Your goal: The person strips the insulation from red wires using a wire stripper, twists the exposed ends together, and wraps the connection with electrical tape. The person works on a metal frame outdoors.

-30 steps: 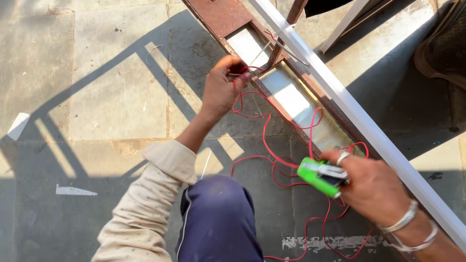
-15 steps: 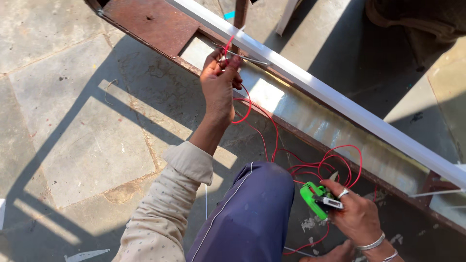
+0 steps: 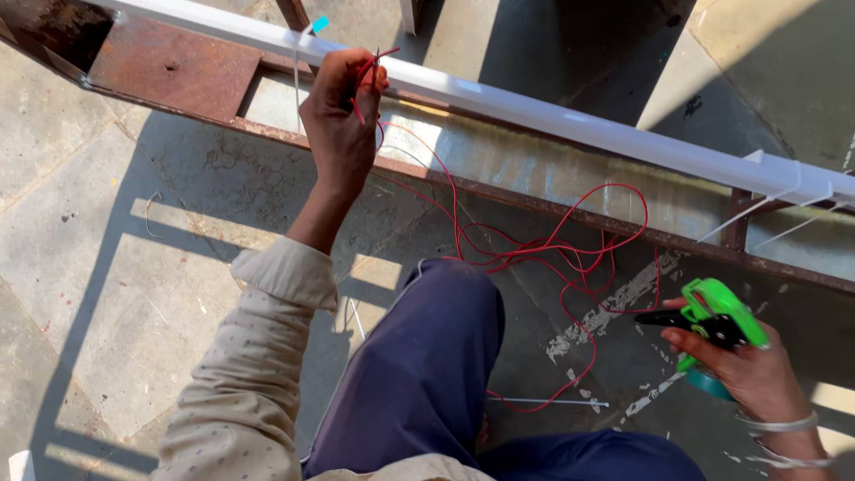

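Observation:
My left hand [image 3: 341, 120] is raised and pinches the end of a thin red wire [image 3: 534, 240] close to a long white plastic channel [image 3: 570, 120]. The wire trails down from the fingers and lies in loose loops on the floor toward my right side. My right hand [image 3: 744, 365] sits low at the right and grips a green-and-black wire stripper [image 3: 712, 321], jaws pointing left. A teal roll of tape [image 3: 710, 383] shows under that hand. My knee in dark blue trousers [image 3: 419, 374] is between the two hands.
A rusty metal frame [image 3: 178, 67] runs under the white channel across the top. White cable ties [image 3: 757, 209] stick out of the channel at the right. One loose white tie [image 3: 548, 402] lies on the stone floor [image 3: 116, 294] near the knee.
My view has swung left along the frame. My left hand lifted the red wire end up to the white channel. My right hand stayed low with the stripper, further from the left hand.

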